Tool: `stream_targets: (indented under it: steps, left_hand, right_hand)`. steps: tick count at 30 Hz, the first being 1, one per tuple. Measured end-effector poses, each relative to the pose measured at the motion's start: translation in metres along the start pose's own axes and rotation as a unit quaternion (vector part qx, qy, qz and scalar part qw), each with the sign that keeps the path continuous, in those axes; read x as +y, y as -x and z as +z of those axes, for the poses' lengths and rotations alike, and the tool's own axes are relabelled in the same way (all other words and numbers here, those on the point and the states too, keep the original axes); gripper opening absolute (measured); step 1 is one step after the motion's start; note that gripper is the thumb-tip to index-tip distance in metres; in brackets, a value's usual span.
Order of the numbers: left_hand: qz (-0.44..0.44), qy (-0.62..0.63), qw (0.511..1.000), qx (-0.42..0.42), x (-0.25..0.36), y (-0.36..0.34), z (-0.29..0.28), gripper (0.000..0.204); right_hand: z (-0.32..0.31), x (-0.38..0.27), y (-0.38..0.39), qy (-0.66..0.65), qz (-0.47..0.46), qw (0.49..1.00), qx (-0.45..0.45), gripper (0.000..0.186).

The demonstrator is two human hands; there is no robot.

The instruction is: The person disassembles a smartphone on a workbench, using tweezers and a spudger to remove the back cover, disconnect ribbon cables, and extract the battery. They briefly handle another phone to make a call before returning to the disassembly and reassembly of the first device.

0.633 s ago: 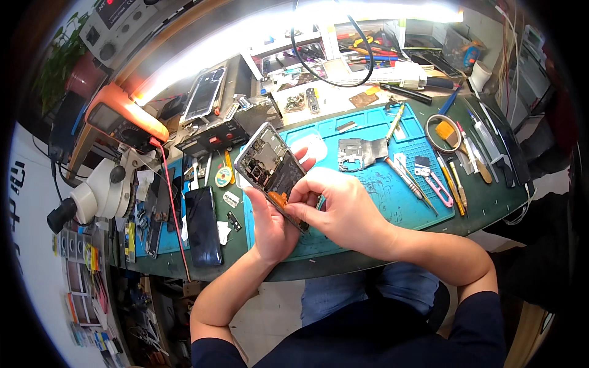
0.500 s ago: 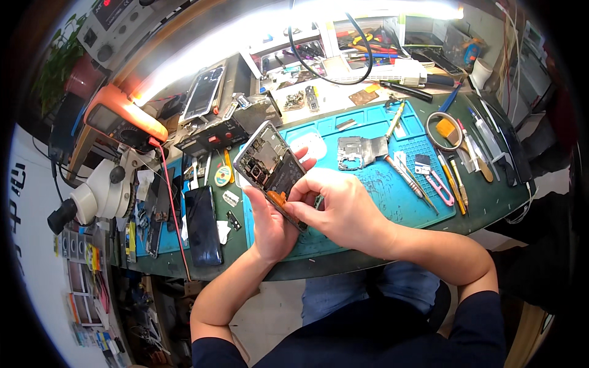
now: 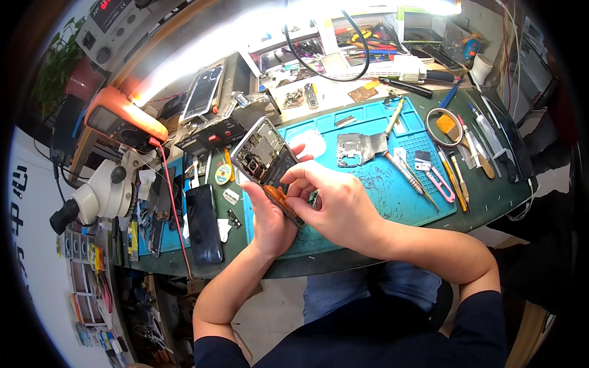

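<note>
An opened smartphone (image 3: 262, 153), its circuit board and black battery bare, is tilted up above the near edge of the blue mat. My left hand (image 3: 270, 224) cradles it from beneath, thumb along one side and fingertips showing past the other. Across its lower end lies an orange flex cable (image 3: 277, 197). My right hand (image 3: 334, 205) is closed at that cable, thumb and forefinger bent together over the phone. A greenish part shows just below those fingers, too covered to name. Flat on the mat sits a grey metal phone plate (image 3: 353, 149) with a dark sheet attached.
The blue repair mat (image 3: 374, 202) carries tweezers, a pink-handled cutter (image 3: 440, 185) and a tape roll (image 3: 444, 127) at its right. To the left are a dark phone (image 3: 204, 224), a red cable (image 3: 172, 205), an orange multimeter (image 3: 126, 119) and a white microscope arm (image 3: 101, 196).
My right fingers have shifted a little and bent differently at the orange cable, and more of the cable shows. The phone has tipped slightly in my left hand.
</note>
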State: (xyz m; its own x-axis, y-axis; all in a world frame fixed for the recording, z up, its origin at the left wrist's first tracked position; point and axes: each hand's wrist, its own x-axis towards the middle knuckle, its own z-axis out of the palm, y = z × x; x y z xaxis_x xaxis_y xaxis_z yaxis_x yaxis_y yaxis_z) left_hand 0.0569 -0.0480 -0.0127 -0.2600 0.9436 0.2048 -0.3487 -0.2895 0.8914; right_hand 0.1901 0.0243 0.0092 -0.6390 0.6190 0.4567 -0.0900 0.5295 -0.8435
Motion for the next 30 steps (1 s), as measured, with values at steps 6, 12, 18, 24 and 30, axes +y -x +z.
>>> stream_targets:
  steps: [6, 12, 18, 24, 30]
  left_hand:
    - [-0.041, 0.003, 0.999, 0.021, -0.003, 0.002, -0.001, 0.109]
    - [-0.053, -0.007, 0.999, -0.001, -0.001, 0.001, -0.005, 0.109]
    - [-0.026, -0.001, 0.999, 0.041, 0.002, 0.000, 0.009, 0.108]
    - [-0.026, 0.006, 0.998, 0.057, 0.011, 0.001, 0.008, 0.112]
    - [0.002, -0.086, 0.996, 0.014, 0.006, -0.001, 0.002, 0.117]
  right_hand:
    - [0.001, -0.004, 0.002, 0.002, 0.008, 1.000, 0.001, 0.022]
    - [0.010, -0.001, 0.005, -0.008, -0.032, 0.999, 0.041, 0.022]
    - [0.011, 0.000, 0.007, 0.034, -0.107, 0.991, 0.067, 0.022]
    - [0.013, -0.001, 0.005, -0.045, -0.045, 0.996, 0.059, 0.021]
    - [0.004, 0.008, 0.005, 0.001, -0.004, 1.000, -0.020, 0.022]
